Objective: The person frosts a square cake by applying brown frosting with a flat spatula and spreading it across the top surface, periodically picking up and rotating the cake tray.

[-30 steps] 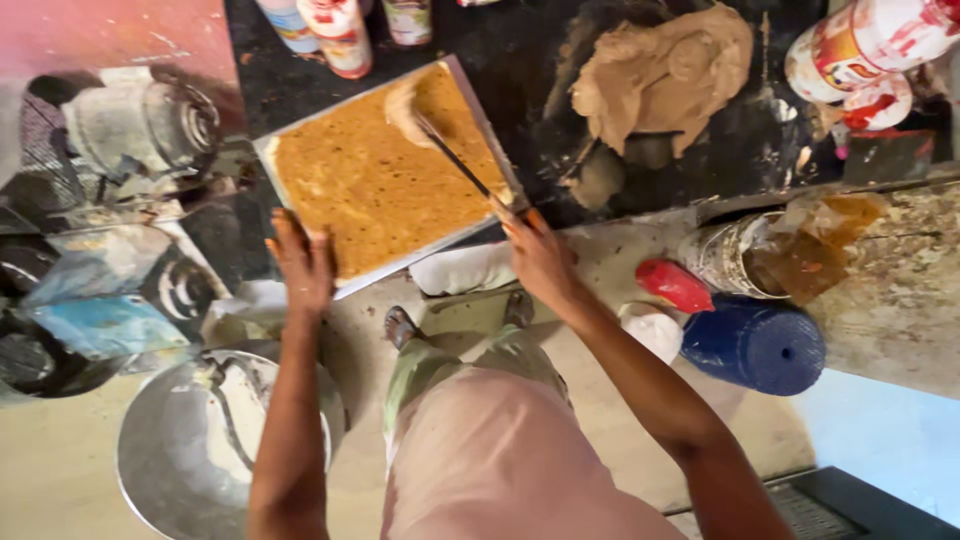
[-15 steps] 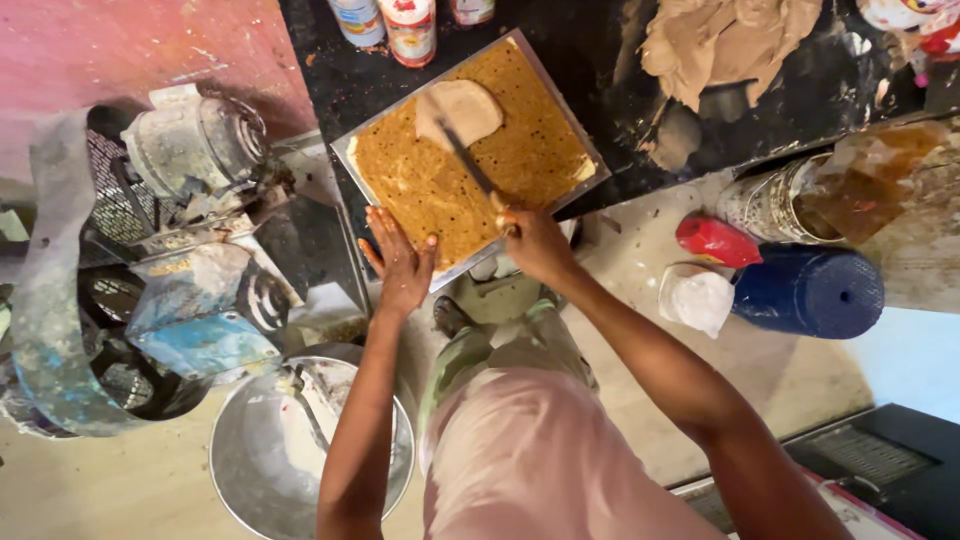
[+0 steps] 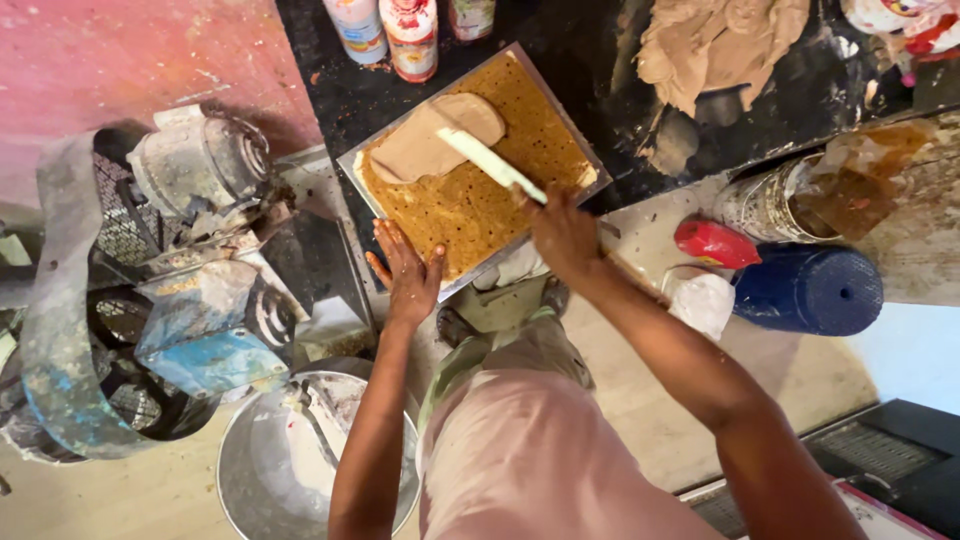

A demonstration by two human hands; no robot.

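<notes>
A rectangular brown board [image 3: 470, 205] lies tilted on the black worktop [image 3: 590, 60]. A smear of beige paste [image 3: 425, 145] covers its upper left part. My right hand [image 3: 562, 232] grips a pale putty knife [image 3: 490, 165], whose blade rests on the paste. My left hand [image 3: 405, 270] presses flat with spread fingers on the board's near edge.
A big lump of beige paste [image 3: 715, 40] sits on the worktop at the right. Bottles [image 3: 410, 35] stand behind the board. A metal bowl [image 3: 290, 460] is on the floor, machinery [image 3: 170, 260] at left, a blue drum [image 3: 805, 290] and a tin [image 3: 770, 205] at right.
The putty knife has dragged the paste wider across the board's upper left. My left hand has stayed on the near edge; the view has shifted a little.
</notes>
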